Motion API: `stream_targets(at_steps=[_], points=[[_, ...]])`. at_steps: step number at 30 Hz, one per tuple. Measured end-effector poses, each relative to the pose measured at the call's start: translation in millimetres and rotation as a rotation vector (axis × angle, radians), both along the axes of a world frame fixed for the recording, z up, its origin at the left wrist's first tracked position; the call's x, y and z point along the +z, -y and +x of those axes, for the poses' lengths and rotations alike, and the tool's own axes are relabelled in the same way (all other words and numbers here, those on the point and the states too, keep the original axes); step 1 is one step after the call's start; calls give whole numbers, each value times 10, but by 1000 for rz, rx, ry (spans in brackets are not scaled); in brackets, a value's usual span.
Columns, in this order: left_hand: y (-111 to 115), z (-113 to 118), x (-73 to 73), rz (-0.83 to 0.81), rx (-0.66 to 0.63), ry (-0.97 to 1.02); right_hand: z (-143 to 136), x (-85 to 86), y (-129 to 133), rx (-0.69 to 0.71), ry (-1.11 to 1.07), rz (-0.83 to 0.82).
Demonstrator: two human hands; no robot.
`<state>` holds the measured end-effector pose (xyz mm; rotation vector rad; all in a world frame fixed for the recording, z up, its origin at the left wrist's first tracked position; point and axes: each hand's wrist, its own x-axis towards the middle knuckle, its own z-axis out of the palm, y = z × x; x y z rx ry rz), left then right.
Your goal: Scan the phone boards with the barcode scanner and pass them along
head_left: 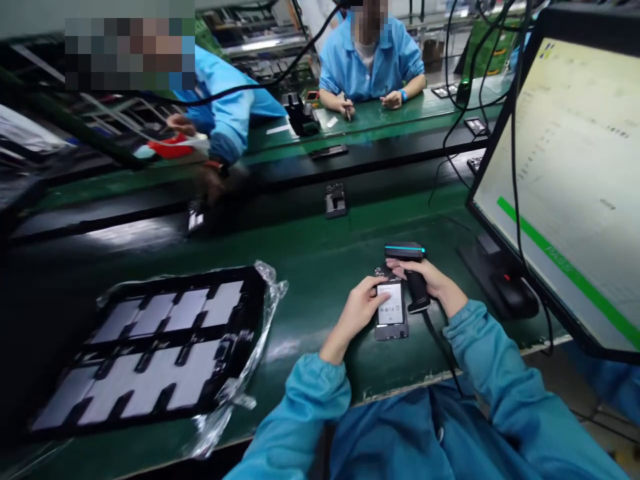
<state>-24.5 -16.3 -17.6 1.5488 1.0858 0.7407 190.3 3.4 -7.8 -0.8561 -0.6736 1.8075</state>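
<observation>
A phone body with a white-labelled battery lies on the green table in front of me. My left hand rests at its left side, with the thumb on the battery's label and the fingers at the upper edge. Just to the right, a black handheld scanner with a blue light strip leans over the table, its cable running down to the edge. My right hand is wrapped round the scanner's handle below its head, fingertips reaching toward the phone's top.
A black tray of silvery-white batteries in clear plastic wrap lies at the left. A monitor showing a green PASS bar stands at the right, a black mouse beside it. Beyond, phone bodies sit along the line; two people work opposite.
</observation>
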Motion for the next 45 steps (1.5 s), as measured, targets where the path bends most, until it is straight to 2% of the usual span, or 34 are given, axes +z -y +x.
stream_targets(at_steps=[3, 5, 7, 10, 12, 13, 14, 16, 18, 20, 22, 24, 25, 27, 30, 34, 37, 39, 41, 43, 45], points=[[135, -4, -10, 237, -7, -210, -23, 1, 18, -10, 30, -17], [307, 3, -56, 332, 26, -335, -2, 70, 144, -52, 73, -17], [546, 58, -208, 295, 142, -366, 39, 157, 365, -143, 131, -8], [814, 184, -555, 150, 293, -301, 42, 204, 735, -227, 201, 8], [790, 262, -700, 84, 380, -246, 2, 170, 875, -266, 141, -51], [697, 295, -716, 54, 399, -220, -17, 148, 894, -300, 85, -86], [546, 326, -693, 24, 393, -188, -27, 128, 882, -343, 26, -115], [80, 399, -564, -23, 364, -121, -18, 101, 794, -440, -54, -140], [-566, 514, -378, -56, 370, -60, 27, 87, 684, -503, -73, -130], [-1287, 682, -191, -68, 420, -38, 85, 79, 615, -515, -80, -120], [-1954, 849, -33, -24, 412, -58, 133, 71, 604, -507, -91, -112], [-2461, 927, 77, 63, 378, -113, 164, 66, 626, -483, -96, -111], [-2639, 917, 113, 123, 399, -169, 175, 64, 637, -465, -94, -112], [-2852, 827, 157, 219, 552, -333, 195, 59, 638, -430, -78, -109], [-2959, 684, 204, 182, 796, -491, 208, 34, 589, -388, -20, -101], [-2971, 554, 345, 109, 854, -357, 196, 11, 576, -360, 52, -68], [-2720, 300, 461, 75, 802, -232, 188, 77, 651, -346, 70, 2], [-2347, 80, 473, 51, 706, -54, 155, 180, 704, -210, 22, 49], [-1845, -81, 435, 7, 551, 336, 79, 320, 735, -7, -33, 73], [-1317, -121, 388, -57, 380, 807, -36, 468, 747, 170, -40, 73], [-874, -58, 377, -108, 289, 1123, -162, 589, 762, 283, -21, 55]])
